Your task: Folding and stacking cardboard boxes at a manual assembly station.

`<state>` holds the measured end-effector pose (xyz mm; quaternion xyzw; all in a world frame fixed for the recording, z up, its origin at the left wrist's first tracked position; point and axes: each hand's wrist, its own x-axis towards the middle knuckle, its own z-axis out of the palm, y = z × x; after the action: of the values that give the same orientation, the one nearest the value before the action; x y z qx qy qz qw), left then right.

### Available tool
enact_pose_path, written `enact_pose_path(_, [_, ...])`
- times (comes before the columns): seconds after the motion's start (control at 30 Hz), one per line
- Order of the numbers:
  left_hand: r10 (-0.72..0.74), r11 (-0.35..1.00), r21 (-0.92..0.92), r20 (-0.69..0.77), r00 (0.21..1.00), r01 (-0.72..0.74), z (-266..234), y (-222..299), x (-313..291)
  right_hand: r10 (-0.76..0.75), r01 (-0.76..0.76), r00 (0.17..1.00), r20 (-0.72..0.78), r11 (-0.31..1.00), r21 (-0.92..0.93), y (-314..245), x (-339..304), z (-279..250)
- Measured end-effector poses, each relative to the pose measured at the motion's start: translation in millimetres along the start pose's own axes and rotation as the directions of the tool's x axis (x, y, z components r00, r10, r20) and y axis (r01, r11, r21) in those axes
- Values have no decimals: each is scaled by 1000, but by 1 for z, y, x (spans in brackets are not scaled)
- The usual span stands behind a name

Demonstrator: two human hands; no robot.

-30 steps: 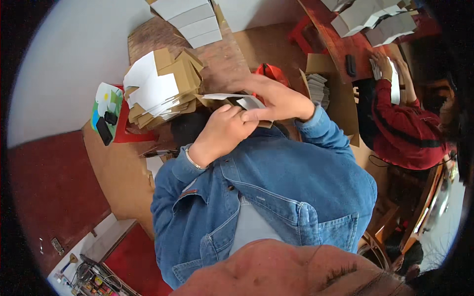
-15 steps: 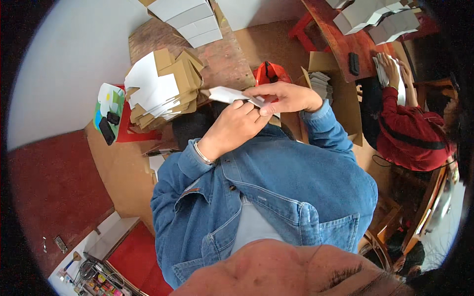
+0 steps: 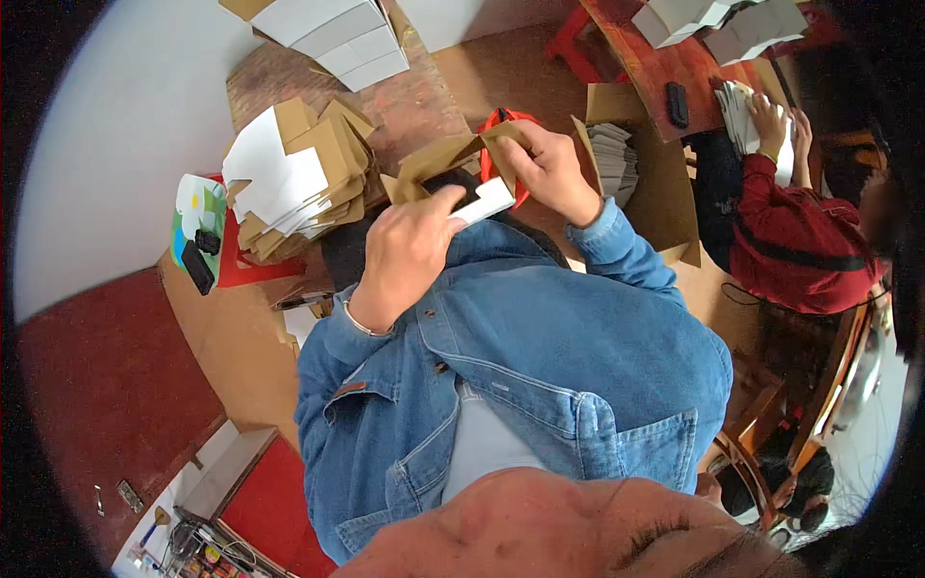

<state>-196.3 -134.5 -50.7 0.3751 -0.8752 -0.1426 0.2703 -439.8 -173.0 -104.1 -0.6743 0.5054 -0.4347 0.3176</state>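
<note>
Between my hands is a small cardboard box (image 3: 438, 159), white outside and brown inside, its frame opened out and its flaps sticking up. My left hand (image 3: 409, 255) is at its near left side, fingers curled over the white edge and partly hidden. At the right, my right hand (image 3: 551, 171) pinches a brown flap between thumb and fingers. To the left of the box lies a pile of flat box blanks (image 3: 289, 183), white on one face and brown on the other.
Made-up white boxes (image 3: 337, 43) stand on the wooden table (image 3: 429, 91). A large open carton (image 3: 665, 178) holds folded sheets, near a red bag (image 3: 503, 120). A co-worker in red (image 3: 800, 250) handles papers at the right-hand table. A red stool (image 3: 255, 270) bears a phone (image 3: 198, 268).
The flattened piece in my hands has opened into a box frame with its brown inside showing. My right hand moved up to a flap; my left hand shifted left and down.
</note>
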Motion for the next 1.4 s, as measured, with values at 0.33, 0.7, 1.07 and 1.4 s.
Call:
enact_pose_path(0.33, [-373,904,276,138,918,326,5,-7,9,145,-142,988,-47,988,61,15,-16,22])
enact_pose_path(0.7, [-369,927,-86,-37,929,365,49,-28,-5,-225,196,955,191,967,161,30,-25,18])
enact_pose_path(1.07, [-343,933,-127,-40,939,336,49,-36,-4,363,-350,915,177,494,796,49,-29,33])
enact_pose_path(1.4, [-609,720,-543,-197,768,432,71,-22,-4,369,-492,871,325,657,572,49,-27,32])
